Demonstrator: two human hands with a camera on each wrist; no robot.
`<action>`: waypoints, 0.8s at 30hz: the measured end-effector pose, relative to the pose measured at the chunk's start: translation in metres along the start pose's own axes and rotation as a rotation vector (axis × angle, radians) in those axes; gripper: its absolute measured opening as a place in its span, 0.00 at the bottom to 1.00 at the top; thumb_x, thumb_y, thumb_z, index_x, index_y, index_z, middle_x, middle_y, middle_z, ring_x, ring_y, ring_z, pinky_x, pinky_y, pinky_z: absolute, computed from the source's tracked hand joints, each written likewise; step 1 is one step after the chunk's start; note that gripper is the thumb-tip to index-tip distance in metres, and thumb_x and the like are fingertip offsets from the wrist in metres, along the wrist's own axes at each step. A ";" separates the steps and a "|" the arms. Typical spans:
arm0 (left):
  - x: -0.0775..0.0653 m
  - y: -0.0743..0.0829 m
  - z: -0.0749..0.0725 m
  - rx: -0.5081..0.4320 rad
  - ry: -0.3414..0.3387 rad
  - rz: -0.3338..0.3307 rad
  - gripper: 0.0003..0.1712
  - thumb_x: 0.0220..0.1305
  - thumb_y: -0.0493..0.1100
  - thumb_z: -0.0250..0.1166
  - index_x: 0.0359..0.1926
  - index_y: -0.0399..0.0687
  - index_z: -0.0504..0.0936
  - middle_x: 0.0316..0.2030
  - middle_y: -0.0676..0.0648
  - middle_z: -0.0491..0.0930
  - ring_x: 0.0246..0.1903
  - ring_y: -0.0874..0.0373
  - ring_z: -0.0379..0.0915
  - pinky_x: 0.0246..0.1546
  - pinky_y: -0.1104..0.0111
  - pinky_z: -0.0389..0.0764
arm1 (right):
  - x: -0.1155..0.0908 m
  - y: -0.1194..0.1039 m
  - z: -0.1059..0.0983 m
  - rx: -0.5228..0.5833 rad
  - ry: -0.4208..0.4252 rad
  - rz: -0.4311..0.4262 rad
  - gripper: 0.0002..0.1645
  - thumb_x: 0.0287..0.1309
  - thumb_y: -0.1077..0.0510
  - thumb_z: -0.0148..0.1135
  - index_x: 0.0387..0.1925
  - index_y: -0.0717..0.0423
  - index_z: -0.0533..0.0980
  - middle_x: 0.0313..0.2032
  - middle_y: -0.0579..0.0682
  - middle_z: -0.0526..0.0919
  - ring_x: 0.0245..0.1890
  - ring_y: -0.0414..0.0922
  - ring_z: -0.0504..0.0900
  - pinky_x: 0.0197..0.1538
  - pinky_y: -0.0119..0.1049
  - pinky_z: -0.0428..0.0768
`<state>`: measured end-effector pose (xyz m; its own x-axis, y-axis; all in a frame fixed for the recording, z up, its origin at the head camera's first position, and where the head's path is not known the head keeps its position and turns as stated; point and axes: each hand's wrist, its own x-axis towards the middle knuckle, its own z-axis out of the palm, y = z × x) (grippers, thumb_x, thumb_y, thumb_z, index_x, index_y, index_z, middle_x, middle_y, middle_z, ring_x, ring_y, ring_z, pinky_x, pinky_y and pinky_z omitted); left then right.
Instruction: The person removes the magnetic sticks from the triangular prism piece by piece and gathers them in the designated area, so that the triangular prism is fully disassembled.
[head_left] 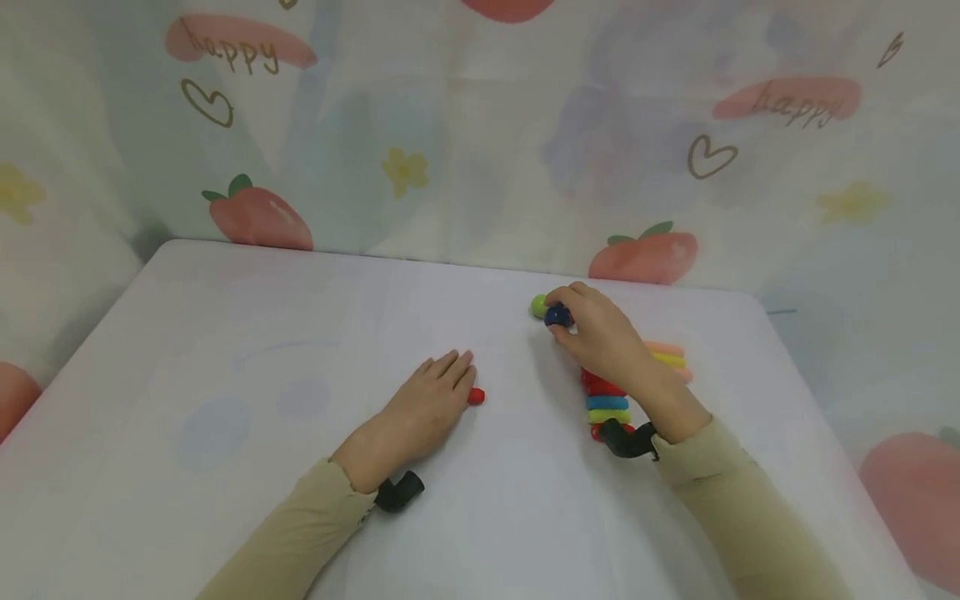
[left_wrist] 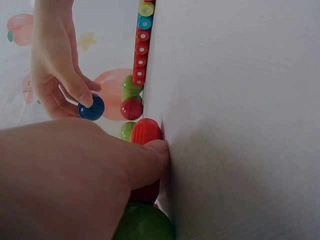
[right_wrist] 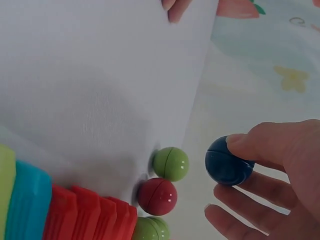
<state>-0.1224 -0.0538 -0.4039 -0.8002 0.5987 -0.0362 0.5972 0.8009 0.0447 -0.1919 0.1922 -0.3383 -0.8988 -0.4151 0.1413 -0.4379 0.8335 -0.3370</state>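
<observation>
Low on the table, my left hand [head_left: 420, 408] covers most of a red building stick [head_left: 476, 397]. In the left wrist view its thumb lies against the stick, and a large green ball [left_wrist: 145, 222] sits at the near end, partly behind the hand. My right hand [head_left: 600, 329] pinches a dark blue ball [right_wrist: 229, 161] between thumb and fingers, raised above the table. Below the blue ball in the right wrist view are a light green ball [right_wrist: 171, 164], a dark red ball [right_wrist: 157, 196] and more green [right_wrist: 150, 229].
Beneath my right forearm is a row of sticks, including red [right_wrist: 87, 212], blue [head_left: 607, 402] and yellow-green [head_left: 609, 416] ones. Peach and yellow sticks [head_left: 670, 361] lie to its right. A patterned cloth [head_left: 450, 125] hangs behind the white table [head_left: 262, 517].
</observation>
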 end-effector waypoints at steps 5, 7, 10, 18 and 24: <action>0.000 0.000 0.000 -0.013 -0.017 -0.014 0.26 0.74 0.35 0.52 0.70 0.34 0.66 0.73 0.38 0.62 0.73 0.42 0.58 0.70 0.49 0.65 | 0.013 0.010 -0.002 -0.025 -0.032 0.023 0.20 0.60 0.65 0.65 0.54 0.65 0.75 0.49 0.60 0.79 0.47 0.54 0.78 0.53 0.49 0.82; 0.000 0.000 0.000 -0.012 -0.018 -0.016 0.26 0.74 0.35 0.52 0.70 0.35 0.66 0.73 0.38 0.62 0.73 0.42 0.57 0.71 0.49 0.64 | 0.018 0.014 -0.002 -0.020 -0.043 0.048 0.21 0.61 0.66 0.64 0.55 0.65 0.74 0.50 0.61 0.79 0.48 0.55 0.78 0.54 0.51 0.82; 0.000 0.000 0.000 -0.007 -0.018 -0.019 0.26 0.74 0.36 0.52 0.70 0.35 0.66 0.73 0.39 0.62 0.73 0.43 0.57 0.71 0.50 0.64 | 0.026 0.019 -0.003 -0.017 -0.057 0.081 0.22 0.62 0.65 0.62 0.57 0.64 0.73 0.52 0.62 0.78 0.51 0.56 0.78 0.56 0.52 0.81; 0.000 0.001 -0.001 -0.002 -0.022 -0.016 0.25 0.74 0.35 0.51 0.70 0.35 0.66 0.73 0.39 0.62 0.73 0.43 0.57 0.71 0.50 0.64 | 0.043 0.030 -0.003 -0.060 -0.094 0.111 0.22 0.64 0.65 0.61 0.59 0.64 0.72 0.54 0.63 0.77 0.55 0.58 0.75 0.62 0.54 0.77; 0.000 0.002 -0.003 -0.018 -0.034 -0.022 0.26 0.75 0.36 0.51 0.70 0.35 0.65 0.74 0.39 0.60 0.74 0.43 0.56 0.71 0.49 0.63 | 0.051 0.036 -0.001 -0.045 -0.126 0.138 0.22 0.66 0.66 0.58 0.60 0.64 0.70 0.56 0.64 0.77 0.55 0.59 0.75 0.64 0.55 0.75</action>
<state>-0.1219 -0.0521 -0.4006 -0.8104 0.5815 -0.0707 0.5783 0.8135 0.0617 -0.2534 0.2020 -0.3423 -0.9418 -0.3356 -0.0218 -0.3137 0.9001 -0.3024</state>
